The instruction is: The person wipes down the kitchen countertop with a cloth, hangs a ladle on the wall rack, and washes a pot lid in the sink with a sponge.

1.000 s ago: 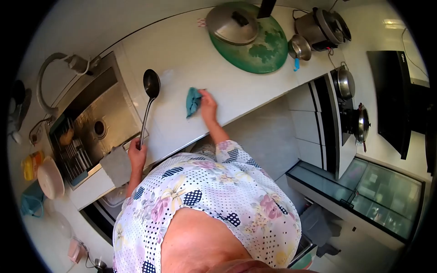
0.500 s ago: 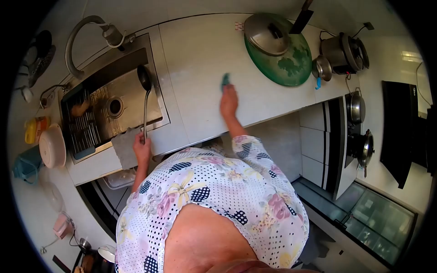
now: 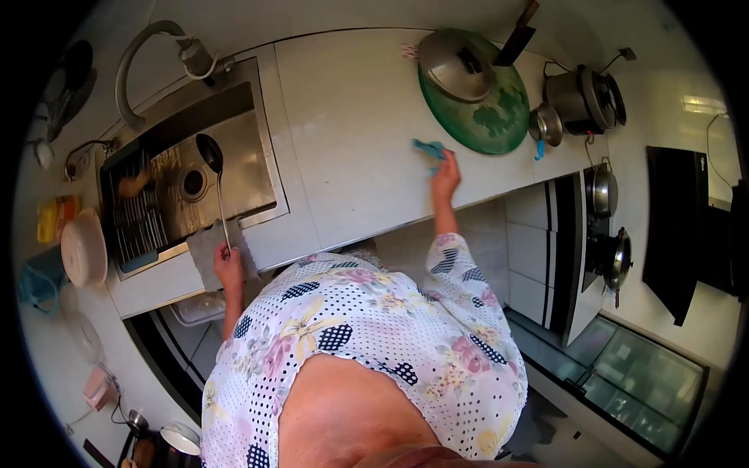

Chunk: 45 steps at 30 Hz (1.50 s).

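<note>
My left hand (image 3: 228,269) is closed around the handle end of a long ladle (image 3: 221,187) at the sink's front edge. The ladle's dark bowl hangs over the sink (image 3: 242,148), near the drain. Beside that hand a grey cloth (image 3: 209,253) drapes over the counter edge. My right hand (image 3: 445,183) is over the white counter (image 3: 351,132), its fingers closed on a small teal cloth (image 3: 429,147), whose end sticks out to the left. To the upper right of this hand lies a round green chopping board (image 3: 499,117), with a metal pot lid (image 3: 452,66) resting on it.
A cleaver (image 3: 515,45) stands at the board's far edge. A small metal pot (image 3: 546,125) and a dark cooker (image 3: 577,101) sit farther right. The faucet (image 3: 125,86) arches over the sink, which holds a drying rack (image 3: 140,210). A pale basin (image 3: 84,248) is at left.
My right hand has moved right along the counter with the teal cloth, nearer the chopping board. The ladle has swung left, its bowl now closer to the drain, with my left hand still gripping it.
</note>
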Each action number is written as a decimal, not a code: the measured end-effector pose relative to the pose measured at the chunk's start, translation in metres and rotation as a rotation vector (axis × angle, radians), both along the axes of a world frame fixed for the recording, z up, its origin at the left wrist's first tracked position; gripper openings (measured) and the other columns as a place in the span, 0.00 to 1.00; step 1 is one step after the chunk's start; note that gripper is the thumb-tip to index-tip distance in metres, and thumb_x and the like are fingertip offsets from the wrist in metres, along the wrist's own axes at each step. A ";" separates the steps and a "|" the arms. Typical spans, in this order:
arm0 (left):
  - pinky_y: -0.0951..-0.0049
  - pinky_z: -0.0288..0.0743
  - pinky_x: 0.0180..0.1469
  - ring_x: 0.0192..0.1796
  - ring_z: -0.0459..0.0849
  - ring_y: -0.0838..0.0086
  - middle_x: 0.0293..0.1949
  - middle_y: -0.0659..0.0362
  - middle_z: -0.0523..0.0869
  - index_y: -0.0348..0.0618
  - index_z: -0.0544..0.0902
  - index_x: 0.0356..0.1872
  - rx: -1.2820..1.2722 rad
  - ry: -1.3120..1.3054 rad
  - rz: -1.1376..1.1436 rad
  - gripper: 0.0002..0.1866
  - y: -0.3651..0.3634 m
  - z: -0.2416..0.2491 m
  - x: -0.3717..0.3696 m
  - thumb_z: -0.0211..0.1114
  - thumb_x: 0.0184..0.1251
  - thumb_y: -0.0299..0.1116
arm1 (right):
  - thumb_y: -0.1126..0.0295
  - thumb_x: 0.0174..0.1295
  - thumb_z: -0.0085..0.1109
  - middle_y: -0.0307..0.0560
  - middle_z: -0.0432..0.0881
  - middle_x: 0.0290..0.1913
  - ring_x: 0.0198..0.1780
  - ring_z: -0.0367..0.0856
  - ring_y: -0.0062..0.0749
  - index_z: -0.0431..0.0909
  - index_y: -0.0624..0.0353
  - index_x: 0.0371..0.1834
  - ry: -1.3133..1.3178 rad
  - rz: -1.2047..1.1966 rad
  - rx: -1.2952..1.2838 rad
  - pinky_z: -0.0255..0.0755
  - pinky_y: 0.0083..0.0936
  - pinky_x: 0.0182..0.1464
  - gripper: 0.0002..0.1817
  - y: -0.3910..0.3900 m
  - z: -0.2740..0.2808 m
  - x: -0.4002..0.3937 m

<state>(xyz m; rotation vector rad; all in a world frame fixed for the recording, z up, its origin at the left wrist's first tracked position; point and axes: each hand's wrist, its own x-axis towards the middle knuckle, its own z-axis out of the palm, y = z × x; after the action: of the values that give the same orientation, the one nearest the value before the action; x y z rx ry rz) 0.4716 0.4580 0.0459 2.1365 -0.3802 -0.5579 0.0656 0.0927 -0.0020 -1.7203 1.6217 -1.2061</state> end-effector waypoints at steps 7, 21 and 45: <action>0.82 0.67 0.32 0.28 0.70 0.84 0.27 0.67 0.76 0.36 0.78 0.42 0.042 -0.035 0.046 0.12 0.005 0.002 0.002 0.62 0.56 0.26 | 0.79 0.63 0.45 0.53 0.79 0.48 0.52 0.76 0.42 0.75 0.64 0.51 0.213 -0.001 -0.128 0.67 0.33 0.58 0.14 -0.004 -0.095 0.026; 0.84 0.68 0.34 0.32 0.74 0.85 0.31 0.65 0.80 0.35 0.77 0.45 0.008 0.015 0.013 0.13 0.004 0.017 -0.011 0.61 0.58 0.21 | 0.82 0.55 0.49 0.50 0.83 0.44 0.50 0.78 0.43 0.80 0.57 0.47 0.015 0.291 0.078 0.71 0.34 0.53 0.18 0.057 0.010 0.118; 0.83 0.71 0.35 0.31 0.75 0.85 0.31 0.64 0.80 0.35 0.78 0.45 -0.118 0.045 0.232 0.13 0.034 0.003 -0.040 0.61 0.57 0.21 | 0.71 0.61 0.56 0.36 0.78 0.33 0.33 0.74 0.17 0.78 0.62 0.51 -0.378 0.755 0.672 0.72 0.18 0.33 0.15 0.070 0.040 0.296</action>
<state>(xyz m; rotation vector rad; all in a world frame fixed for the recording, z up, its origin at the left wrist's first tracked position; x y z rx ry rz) 0.4317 0.4920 0.0487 2.0164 -0.1336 -0.4382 0.3620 0.1632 0.0383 -1.3423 0.8555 -0.4838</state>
